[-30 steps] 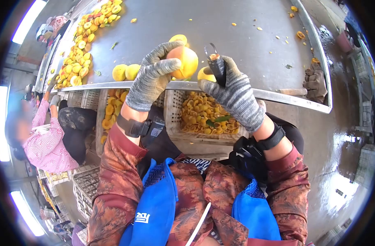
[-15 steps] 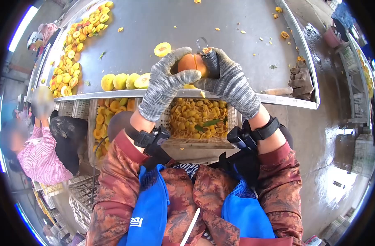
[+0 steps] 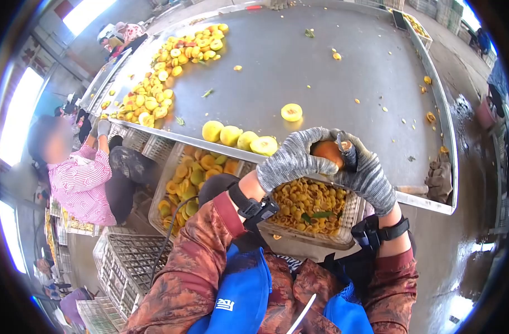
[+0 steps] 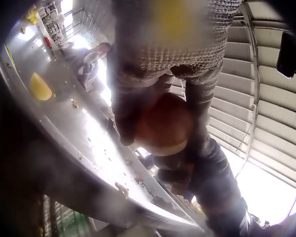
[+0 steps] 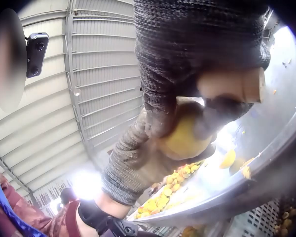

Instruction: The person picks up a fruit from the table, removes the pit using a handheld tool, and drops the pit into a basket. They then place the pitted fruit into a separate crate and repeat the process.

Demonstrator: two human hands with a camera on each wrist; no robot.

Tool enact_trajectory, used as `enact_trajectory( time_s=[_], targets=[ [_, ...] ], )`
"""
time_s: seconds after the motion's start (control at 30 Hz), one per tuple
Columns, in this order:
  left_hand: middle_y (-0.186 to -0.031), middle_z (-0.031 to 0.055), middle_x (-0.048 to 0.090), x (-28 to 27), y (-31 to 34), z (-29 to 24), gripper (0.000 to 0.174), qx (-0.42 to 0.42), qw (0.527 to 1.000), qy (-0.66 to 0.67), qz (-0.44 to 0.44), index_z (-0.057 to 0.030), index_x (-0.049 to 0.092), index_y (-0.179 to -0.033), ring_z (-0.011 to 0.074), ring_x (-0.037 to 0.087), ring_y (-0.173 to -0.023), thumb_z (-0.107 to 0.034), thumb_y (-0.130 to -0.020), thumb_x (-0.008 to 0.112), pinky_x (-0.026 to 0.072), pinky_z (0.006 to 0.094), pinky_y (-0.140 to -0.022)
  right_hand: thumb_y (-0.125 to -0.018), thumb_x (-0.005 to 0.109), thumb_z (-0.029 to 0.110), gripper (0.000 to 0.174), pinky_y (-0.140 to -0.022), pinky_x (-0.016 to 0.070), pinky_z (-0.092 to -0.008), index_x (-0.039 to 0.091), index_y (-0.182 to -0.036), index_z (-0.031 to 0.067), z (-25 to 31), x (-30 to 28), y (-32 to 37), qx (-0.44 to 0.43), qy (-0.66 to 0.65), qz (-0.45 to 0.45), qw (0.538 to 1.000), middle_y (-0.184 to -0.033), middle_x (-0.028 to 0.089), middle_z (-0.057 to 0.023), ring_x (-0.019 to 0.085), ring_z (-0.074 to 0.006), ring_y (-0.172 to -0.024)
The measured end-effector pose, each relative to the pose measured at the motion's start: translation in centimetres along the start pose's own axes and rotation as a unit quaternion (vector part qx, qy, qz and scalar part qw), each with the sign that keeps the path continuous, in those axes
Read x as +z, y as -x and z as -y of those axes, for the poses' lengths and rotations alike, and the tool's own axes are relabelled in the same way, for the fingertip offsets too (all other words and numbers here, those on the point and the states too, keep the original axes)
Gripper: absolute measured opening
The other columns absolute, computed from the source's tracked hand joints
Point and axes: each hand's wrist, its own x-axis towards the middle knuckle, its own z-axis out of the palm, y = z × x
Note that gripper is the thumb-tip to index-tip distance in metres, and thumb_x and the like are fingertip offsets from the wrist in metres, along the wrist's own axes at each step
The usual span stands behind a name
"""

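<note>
In the head view, my gloved left hand point(image 3: 290, 160) grips a reddish-yellow peach point(image 3: 326, 151) from the left. My gloved right hand point(image 3: 371, 181) holds a pitting tool with a dark-wrapped handle point(image 3: 349, 156) against the peach's right side. A wooden handle end point(image 5: 254, 86) sticks out of that hand in the right wrist view, where the peach's yellow side point(image 5: 187, 138) shows between both hands. In the left wrist view the peach point(image 4: 165, 123) looks shaded, with the left fingers around it. The tool's working end is mostly hidden.
Several peaches point(image 3: 230, 136) line the metal table's point(image 3: 343, 72) near edge, with one half point(image 3: 291, 112) farther in. A heap of halves point(image 3: 154, 100) lies left. Below stand crates of peach pieces point(image 3: 196, 172) and scraps point(image 3: 307, 206). A person in a striped shirt point(image 3: 79, 186) sits left.
The hands, apart one second ago, have come together, bringing the tool to the peach. A line across the peach showed half a second ago. The head view has swung, shifting everything rightward.
</note>
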Motion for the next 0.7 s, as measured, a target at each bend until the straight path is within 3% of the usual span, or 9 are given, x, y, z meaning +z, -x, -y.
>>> enact_trajectory(
  time_s=[0.17, 0.3, 0.37, 0.4, 0.43, 0.5, 0.6, 0.7],
  targets=[
    [-0.106, 0.0046, 0.058, 0.8, -0.2, 0.4, 0.056, 0.012, 0.997, 0.059, -0.056, -0.0017, 0.052, -0.117, 0.0134, 0.052, -0.101, -0.016, -0.068, 0.077, 0.0432, 0.0291, -0.089, -0.066, 0.076, 0.012, 0.056, -0.076, 0.0499, -0.0301, 0.052, -0.116, 0.0052, 0.2, -0.4, 0.0, 0.031, 0.025, -0.002, 0.999, -0.093, 0.064, -0.0128, 0.063, -0.018, -0.085],
    [-0.101, 0.0042, 0.058, 1.6, -0.1, 1.2, 0.05, 0.024, 0.985, 0.08, -0.15, -0.0022, 0.054, -0.114, 0.0126, 0.054, -0.096, -0.013, -0.07, 0.076, 0.0443, 0.0269, -0.087, -0.07, 0.072, 0.005, 0.05, -0.075, 0.0493, -0.0257, 0.051, -0.116, 0.0047, 0.1, -0.1, 0.1, 0.052, -0.106, -0.034, 0.992, -0.096, 0.062, -0.0022, 0.054, -0.0056, -0.084],
    [-0.099, 0.0065, 0.058, 2.0, -0.1, 1.2, 0.045, 0.025, 0.972, 0.153, -0.178, -0.0028, 0.054, -0.111, 0.0148, 0.056, -0.093, -0.01, -0.071, 0.073, 0.0467, 0.0293, -0.085, -0.07, 0.073, 0.005, 0.051, -0.072, 0.049, -0.0236, 0.051, -0.116, 0.0054, -1.2, 0.1, 0.3, 0.092, -0.241, -0.064, 0.964, -0.093, 0.059, -0.0012, 0.053, -0.0054, -0.08],
    [-0.099, 0.0076, 0.058, 2.1, -0.3, 1.3, 0.043, 0.038, 0.957, 0.221, -0.183, -0.0033, 0.054, -0.111, 0.0173, 0.057, -0.093, -0.009, -0.072, 0.072, 0.0474, 0.0309, -0.085, -0.071, 0.072, 0.004, 0.051, -0.063, 0.0488, -0.0213, 0.051, -0.117, 0.0054, 0.5, -0.7, 0.2, 0.196, -0.273, -0.069, 0.939, -0.089, 0.055, -0.0001, 0.053, -0.0053, -0.071],
    [-0.1, 0.0086, 0.058, 2.1, -0.5, 1.5, 0.041, 0.049, 0.938, 0.287, -0.189, -0.0038, 0.054, -0.11, 0.0199, 0.058, -0.094, -0.008, -0.073, 0.071, 0.0482, 0.0325, -0.085, -0.075, 0.067, 0.008, 0.047, -0.047, 0.0429, -0.0215, 0.047, -0.118, 0.005, -0.3, -0.4, 0.1, 0.184, -0.354, -0.094, 0.912, -0.086, 0.055, -0.0043, 0.051, -0.0091, -0.057],
    [-0.097, 0.0074, 0.058, 2.3, -0.5, 0.4, 0.039, 0.075, 0.897, 0.393, -0.186, -0.0036, 0.053, -0.11, 0.0203, 0.058, -0.095, -0.009, -0.075, 0.07, 0.0494, 0.0318, -0.084, -0.077, 0.065, 0.012, 0.044, -0.048, 0.0435, -0.022, 0.047, -0.116, 0.0045, -0.8, -0.8, -0.2, 0.226, -0.43, -0.113, 0.866, -0.085, 0.055, -0.0055, 0.053, -0.0106, -0.058],
    [-0.099, 0.0099, 0.058, 1.2, -1.0, 1.5, 0.035, 0.076, 0.882, 0.432, -0.171, -0.004, 0.053, -0.109, 0.0255, 0.059, -0.096, -0.006, -0.076, 0.067, 0.0503, 0.036, -0.085, -0.076, 0.068, 0.013, 0.041, -0.047, 0.0459, -0.0214, 0.049, -0.111, 0.0026, -0.7, -0.6, -0.3, 0.225, -0.427, -0.123, 0.867, -0.08, 0.057, -0.0053, 0.054, -0.0109, -0.054],
    [-0.1, 0.0143, 0.058, 0.3, -0.8, 3.0, 0.036, 0.077, 0.86, 0.488, -0.131, -0.0034, 0.053, -0.11, 0.0308, 0.057, -0.098, -0.008, -0.076, 0.064, 0.0501, 0.0402, -0.087, -0.077, 0.067, 0.015, 0.042, -0.05, 0.0441, -0.0218, 0.049, -0.112, 0.0029, -1.1, -0.6, -0.3, 0.231, -0.398, -0.119, 0.88, -0.086, 0.057, -0.006, 0.053, -0.0103, -0.059]
  ],
)
